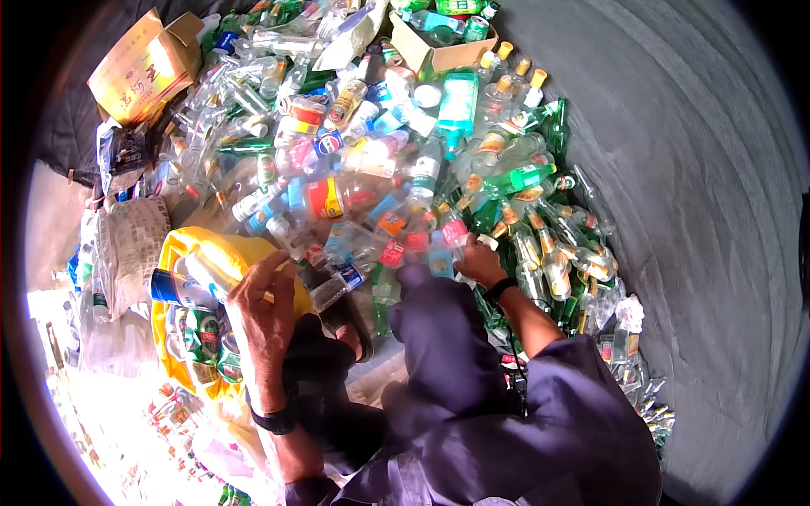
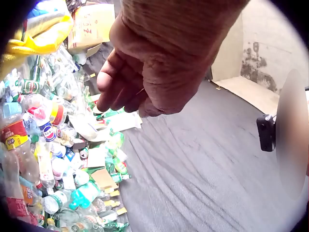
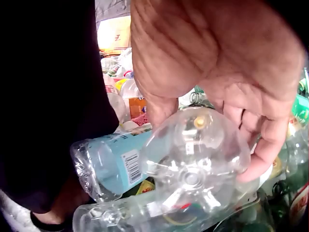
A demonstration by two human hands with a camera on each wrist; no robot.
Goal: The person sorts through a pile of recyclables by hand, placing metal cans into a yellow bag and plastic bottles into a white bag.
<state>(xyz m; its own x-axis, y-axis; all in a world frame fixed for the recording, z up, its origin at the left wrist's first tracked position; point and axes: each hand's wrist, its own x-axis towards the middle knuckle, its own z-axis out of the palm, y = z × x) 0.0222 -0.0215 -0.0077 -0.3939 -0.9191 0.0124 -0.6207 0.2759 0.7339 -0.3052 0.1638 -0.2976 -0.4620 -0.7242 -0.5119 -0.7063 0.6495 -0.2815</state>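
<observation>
In the right wrist view my right hand (image 3: 217,63) curls its thumb and fingers round a clear plastic bottle (image 3: 193,159), whose lobed base faces the camera. Below it lie a bottle with a pale blue label (image 3: 120,164) and another clear bottle (image 3: 106,217). From the head, my right hand (image 1: 483,263) is low in the bottle pile, to the right of the knee. My left hand (image 1: 266,295) hangs beside the yellow sack (image 1: 169,253), which holds several cans (image 1: 201,337). Loosely bent and holding nothing, the left hand's fingers (image 2: 108,77) show in the left wrist view.
Plastic bottles (image 1: 333,198) are heaped ahead, with green and clear glass bottles (image 1: 553,266) to the right. A cardboard box (image 1: 143,72) stands at the far left, and a smaller carton (image 1: 443,57) at the back. Grey sheeting (image 1: 675,211) borders the heap.
</observation>
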